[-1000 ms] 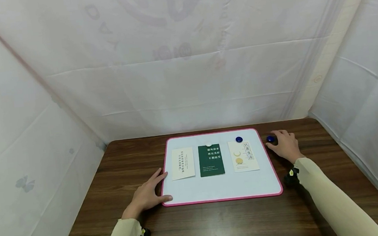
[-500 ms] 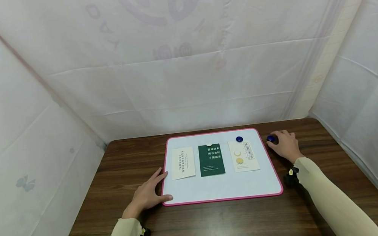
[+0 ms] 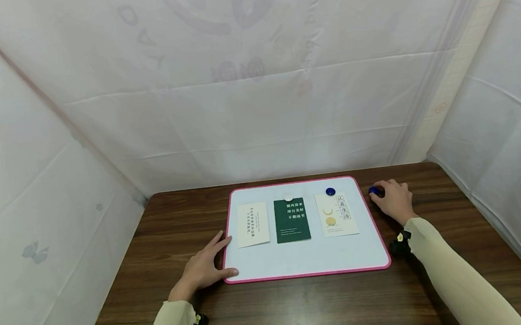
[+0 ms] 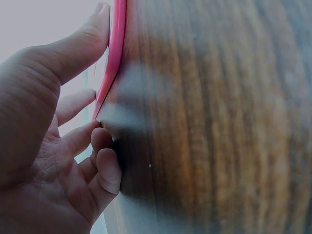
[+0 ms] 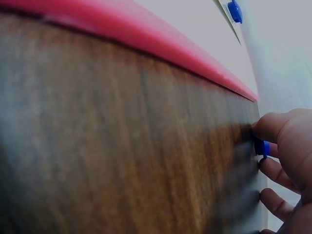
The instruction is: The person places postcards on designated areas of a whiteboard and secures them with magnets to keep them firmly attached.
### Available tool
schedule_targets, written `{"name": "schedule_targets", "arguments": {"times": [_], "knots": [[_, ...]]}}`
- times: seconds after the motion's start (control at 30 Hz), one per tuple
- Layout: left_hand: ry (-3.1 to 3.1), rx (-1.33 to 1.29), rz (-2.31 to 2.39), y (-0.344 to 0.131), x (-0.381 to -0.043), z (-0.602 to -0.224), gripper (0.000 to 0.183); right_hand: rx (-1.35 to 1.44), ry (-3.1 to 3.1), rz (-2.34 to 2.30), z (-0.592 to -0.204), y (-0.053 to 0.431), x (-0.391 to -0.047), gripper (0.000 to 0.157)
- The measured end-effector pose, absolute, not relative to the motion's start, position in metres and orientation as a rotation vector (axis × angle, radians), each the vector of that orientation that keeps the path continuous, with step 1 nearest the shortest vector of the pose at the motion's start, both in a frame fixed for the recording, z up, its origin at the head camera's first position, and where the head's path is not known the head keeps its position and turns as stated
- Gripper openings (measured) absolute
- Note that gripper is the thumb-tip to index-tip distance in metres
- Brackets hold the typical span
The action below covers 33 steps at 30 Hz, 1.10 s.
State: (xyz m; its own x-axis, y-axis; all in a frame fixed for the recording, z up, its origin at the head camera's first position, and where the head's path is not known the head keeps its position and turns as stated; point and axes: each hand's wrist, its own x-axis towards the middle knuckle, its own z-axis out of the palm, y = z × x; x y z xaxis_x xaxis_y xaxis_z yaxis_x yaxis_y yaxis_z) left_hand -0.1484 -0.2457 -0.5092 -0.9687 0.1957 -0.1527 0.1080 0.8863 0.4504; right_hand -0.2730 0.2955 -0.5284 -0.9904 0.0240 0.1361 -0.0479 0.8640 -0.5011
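A whiteboard (image 3: 305, 260) with a pink rim lies on the wooden table. My left hand (image 3: 203, 267) rests at its left edge, fingers spread, the thumb on the near corner and the index fingertip on the side rim. Off the board's right side, my right hand (image 3: 393, 201) pinches a blue round magnet (image 3: 374, 191) between thumb and index finger, low over the wood; the right wrist view shows the magnet (image 5: 262, 146) partly behind the fingers. On the board lie a cream card (image 3: 252, 225), a green card (image 3: 292, 222) and a moon-print card (image 3: 336, 218).
A white magnet (image 3: 288, 198) sits at the green card's top edge, and another blue magnet (image 3: 331, 191) at the moon-print card's top. White cloth walls (image 3: 257, 131) rise behind the table and on both sides.
My right thumb and index finger have drawn in on the blue magnet, which shows less of its top and looks tilted. The left hand, the cards and the board stay put.
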Motion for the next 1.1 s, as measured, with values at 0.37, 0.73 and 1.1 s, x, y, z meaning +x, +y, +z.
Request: {"name": "schedule_targets", "arguments": {"times": [0.37,0.73,1.1], "knots": [[2.863,0.238,0.670,-0.2457,-0.1482,-0.5084,0.094,0.014,-2.905,0.805,-0.5268,0.2957,-0.2736,0.043],[2.860,0.244,0.676,-0.2455,-0.1478,-0.5083,0.094,0.018,-2.900,0.832,-0.5258,0.2974,-0.2734,0.042],[2.860,0.247,0.674,-0.2459,-0.1476,-0.5079,0.094,0.012,-2.865,0.828,-0.5199,0.2896,-0.2739,0.041]]}}
